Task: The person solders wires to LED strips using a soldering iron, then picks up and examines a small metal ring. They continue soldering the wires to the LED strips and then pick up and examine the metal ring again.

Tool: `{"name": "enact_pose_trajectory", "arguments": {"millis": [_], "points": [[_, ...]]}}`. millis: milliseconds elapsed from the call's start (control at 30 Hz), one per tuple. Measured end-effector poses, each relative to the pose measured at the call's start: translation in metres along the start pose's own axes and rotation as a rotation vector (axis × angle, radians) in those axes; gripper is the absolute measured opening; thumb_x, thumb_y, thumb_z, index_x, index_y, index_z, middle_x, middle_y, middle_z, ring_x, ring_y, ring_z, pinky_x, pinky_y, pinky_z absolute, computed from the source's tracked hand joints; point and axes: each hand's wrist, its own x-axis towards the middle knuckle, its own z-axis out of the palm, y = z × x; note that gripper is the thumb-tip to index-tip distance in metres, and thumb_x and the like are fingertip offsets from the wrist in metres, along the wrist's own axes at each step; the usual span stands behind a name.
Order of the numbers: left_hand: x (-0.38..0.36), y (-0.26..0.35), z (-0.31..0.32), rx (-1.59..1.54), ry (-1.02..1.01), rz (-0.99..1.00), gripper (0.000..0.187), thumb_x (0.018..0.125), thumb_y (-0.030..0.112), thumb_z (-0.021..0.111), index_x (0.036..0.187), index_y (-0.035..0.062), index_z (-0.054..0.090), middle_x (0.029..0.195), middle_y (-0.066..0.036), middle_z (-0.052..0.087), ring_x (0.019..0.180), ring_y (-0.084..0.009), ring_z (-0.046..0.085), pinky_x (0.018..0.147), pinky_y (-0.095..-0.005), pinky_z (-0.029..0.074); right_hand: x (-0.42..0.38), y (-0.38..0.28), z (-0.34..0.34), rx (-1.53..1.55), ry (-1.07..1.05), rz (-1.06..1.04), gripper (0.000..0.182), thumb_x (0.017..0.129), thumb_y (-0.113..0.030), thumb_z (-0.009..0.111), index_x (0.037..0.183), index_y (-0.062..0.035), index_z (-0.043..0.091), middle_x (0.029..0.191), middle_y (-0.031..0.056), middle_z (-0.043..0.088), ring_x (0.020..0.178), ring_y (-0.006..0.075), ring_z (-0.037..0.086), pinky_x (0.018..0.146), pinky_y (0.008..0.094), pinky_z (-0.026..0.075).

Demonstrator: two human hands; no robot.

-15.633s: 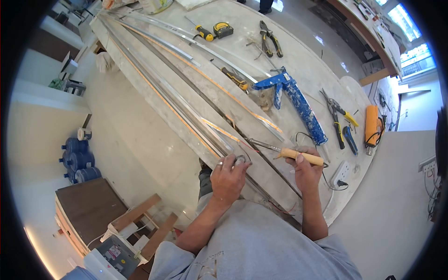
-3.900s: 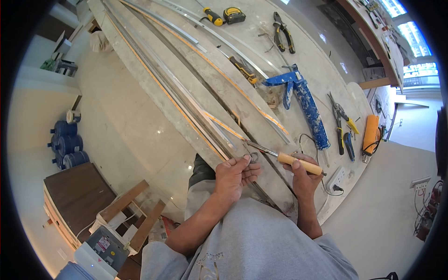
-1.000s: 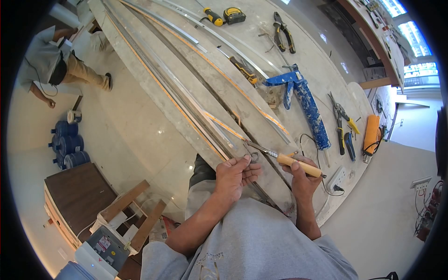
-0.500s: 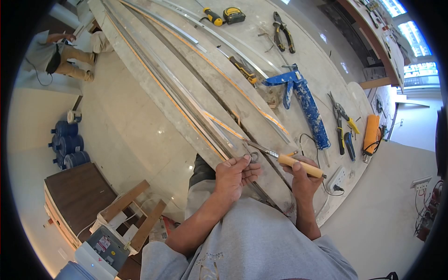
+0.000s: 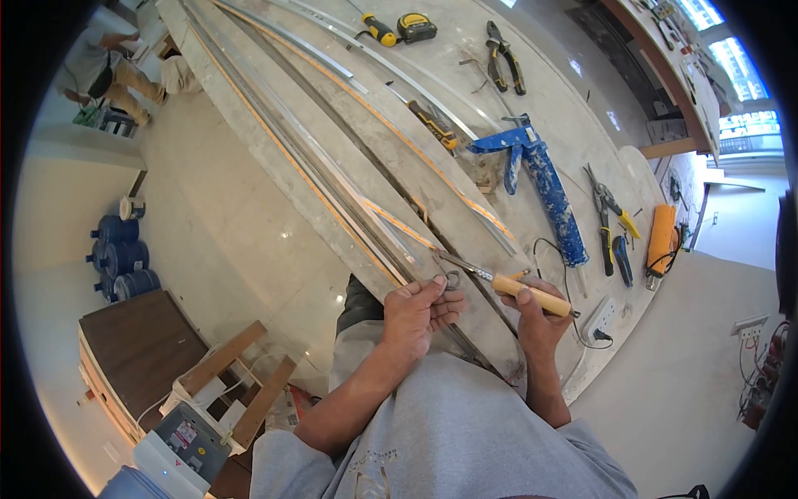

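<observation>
My right hand [image 5: 542, 323] grips the wooden handle of a soldering iron [image 5: 532, 295]. The iron's metal shaft points up and left, its tip close to the end of an orange-and-white LED strip [image 5: 399, 224]. My left hand [image 5: 418, 314] is closed in a pinch on a small coil of solder wire [image 5: 452, 281], below the tip. Whether the tip touches the strip or the wire is too small to tell. Long aluminium profiles [image 5: 332, 187] lie beside the strip, running away to the upper left.
On the worktable [image 5: 465, 79] lie a blue caulking gun [image 5: 557, 204], pliers [image 5: 504, 62], snips [image 5: 607, 212], a tape measure [image 5: 416, 27], screwdrivers and an orange heat gun [image 5: 662, 241]. A white power strip [image 5: 602, 319] sits near my right hand. Blue water bottles [image 5: 125, 254] and another person [image 5: 112, 75] are at left.
My right hand and the soldering iron have shifted very slightly left. My left hand holds its place. The other person at upper left has changed posture, with an arm now reaching lower.
</observation>
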Motion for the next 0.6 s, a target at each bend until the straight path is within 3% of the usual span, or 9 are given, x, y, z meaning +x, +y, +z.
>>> {"name": "enact_pose_trajectory", "arguments": {"millis": [133,200,300,600], "points": [[-0.002,0.0,0.0,0.017,-0.012,-0.001,0.023,0.094,0.023,0.065,0.104,0.0017,0.066,0.09,-0.013,0.071,0.077,-0.0205,0.071,0.066,-0.0297,0.058,0.002,-0.003,0.002,-0.041,0.037,0.061,0.026,0.09,-0.008,0.068,0.104,0.0125,0.061,0.1,0.021,0.066,0.084,0.0306,0.071,0.072,0.0379,0.063],[-0.003,0.0,0.0,0.026,-0.014,0.0,0.023,0.094,0.023,0.065,0.103,0.0019,0.066,0.09,-0.012,0.071,0.077,-0.0202,0.071,0.066,-0.0294,0.058,0.004,-0.002,0.001,0.21,0.088,0.094,0.027,0.09,-0.009,0.068,0.104,0.0126,0.061,0.1,0.0221,0.066,0.085,0.0323,0.071,0.072,0.0381,0.064],[-0.008,-0.001,-0.001,0.056,-0.016,-0.001,0.023,0.094,0.023,0.065,0.102,0.0017,0.066,0.089,-0.012,0.071,0.076,-0.02,0.071,0.066,-0.029,0.058,0.005,-0.002,-0.008,0.289,0.064,0.068,0.026,0.09,-0.008,0.067,0.106,0.012,0.06,0.1,0.0236,0.066,0.086,0.0341,0.071,0.071,0.0381,0.065],[-0.048,0.007,-0.017,0.179,-0.073,0.031,0.022,0.095,0.022,0.063,0.097,0.0006,0.066,0.085,-0.013,0.071,0.071,-0.0208,0.07,0.064,-0.0287,0.057,-0.001,-0.003,-0.012,0.264,0.07,0.083,0.029,0.089,-0.009,0.068,0.105,0.0136,0.059,0.099,0.0236,0.066,0.087,0.0345,0.071,0.072,0.0385,0.065]]}}
